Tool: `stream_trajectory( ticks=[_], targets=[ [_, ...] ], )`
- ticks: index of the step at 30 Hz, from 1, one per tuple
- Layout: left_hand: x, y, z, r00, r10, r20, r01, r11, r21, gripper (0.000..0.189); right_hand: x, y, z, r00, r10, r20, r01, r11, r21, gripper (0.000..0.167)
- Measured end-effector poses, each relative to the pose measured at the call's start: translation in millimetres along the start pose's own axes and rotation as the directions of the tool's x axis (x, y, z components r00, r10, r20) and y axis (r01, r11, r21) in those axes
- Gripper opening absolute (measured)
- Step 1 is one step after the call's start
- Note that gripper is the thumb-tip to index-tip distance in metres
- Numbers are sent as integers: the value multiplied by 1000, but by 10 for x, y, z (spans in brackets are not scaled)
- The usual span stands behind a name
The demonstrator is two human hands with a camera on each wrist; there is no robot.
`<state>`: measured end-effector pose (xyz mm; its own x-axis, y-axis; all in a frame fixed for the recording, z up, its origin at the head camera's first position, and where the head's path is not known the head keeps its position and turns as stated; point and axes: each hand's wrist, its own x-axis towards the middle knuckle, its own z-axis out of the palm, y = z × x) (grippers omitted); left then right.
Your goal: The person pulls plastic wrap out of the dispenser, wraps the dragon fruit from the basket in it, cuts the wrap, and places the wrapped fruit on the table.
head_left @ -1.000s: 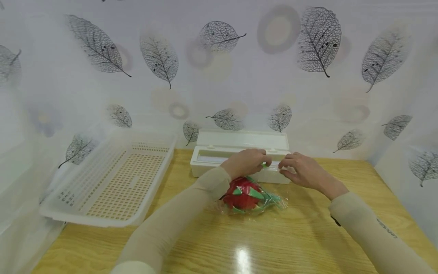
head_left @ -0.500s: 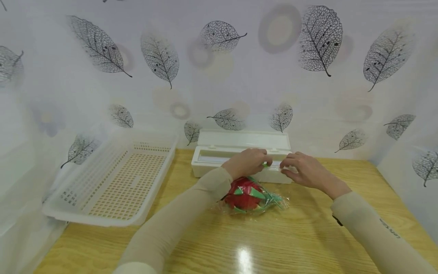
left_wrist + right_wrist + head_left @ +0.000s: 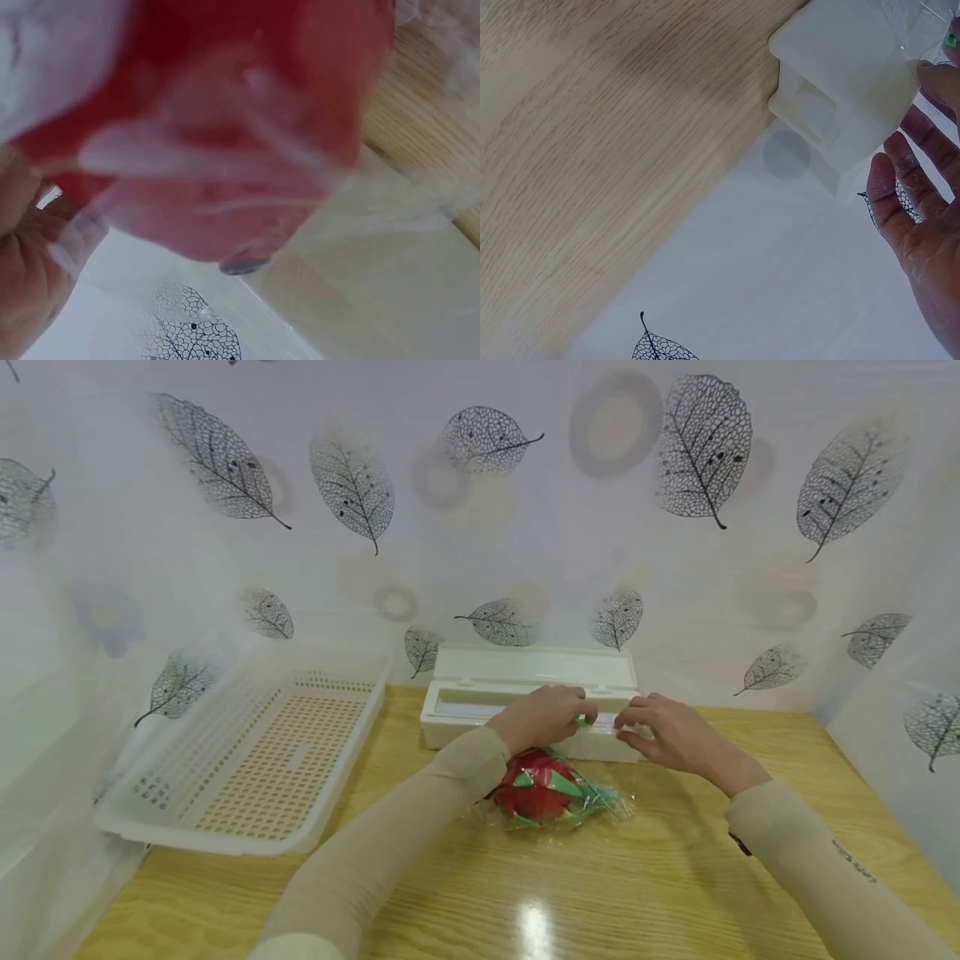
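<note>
A long white cling film dispenser box point(image 3: 457, 732) lies at the back of the table, its lid point(image 3: 536, 667) raised and a pale roll inside. My left hand point(image 3: 542, 717) reaches over its front edge, fingers curled on a small green slider point(image 3: 581, 721). At the box's right end my right hand point(image 3: 667, 732) pinches clear film point(image 3: 922, 26) between thumb and fingers. Just in front of the box sits a dragon fruit point(image 3: 536, 787), red with green scales, wrapped in clear film. It lies below my left wrist and fills much of the left wrist view.
A white perforated plastic basket point(image 3: 330, 806) stands on the left, overhanging the table's edge. Behind everything hangs a pale leaf-print sheet point(image 3: 510, 543), which also rises on both sides. The wooden table point(image 3: 600, 893) extends in front.
Both hands stay almost still at the box. The head view shifts very slightly; the box, dragon fruit and basket hold their places.
</note>
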<state>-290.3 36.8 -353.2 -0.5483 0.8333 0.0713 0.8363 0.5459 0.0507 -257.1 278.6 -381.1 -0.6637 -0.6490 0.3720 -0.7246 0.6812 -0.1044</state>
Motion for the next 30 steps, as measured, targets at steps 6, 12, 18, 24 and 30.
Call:
stream_trajectory(
  ticks=[6,12,18,24,30],
  targets=[
    [-21,-14,-9,1000,0,5,0,1000,-6,26,5,-3,2,1000,14,14,-14,1000,-4,13],
    [-38,-30,-12,1000,9,1,-9,1000,-9,26,1,-1,5,1000,15,13,-15,1000,-4,13],
    [-52,-41,-8,1000,-5,16,5,999,-33,27,-9,6,15,1000,8,-9,-8,1000,-7,11],
    [-63,-60,-2,1000,-19,20,20,998,-63,27,-9,11,29,1000,1,-11,-1,1000,-7,11],
    [-67,-50,-18,999,-29,35,31,997,-71,27,-2,0,23,1000,2,-10,-2,1000,0,12]
  ],
)
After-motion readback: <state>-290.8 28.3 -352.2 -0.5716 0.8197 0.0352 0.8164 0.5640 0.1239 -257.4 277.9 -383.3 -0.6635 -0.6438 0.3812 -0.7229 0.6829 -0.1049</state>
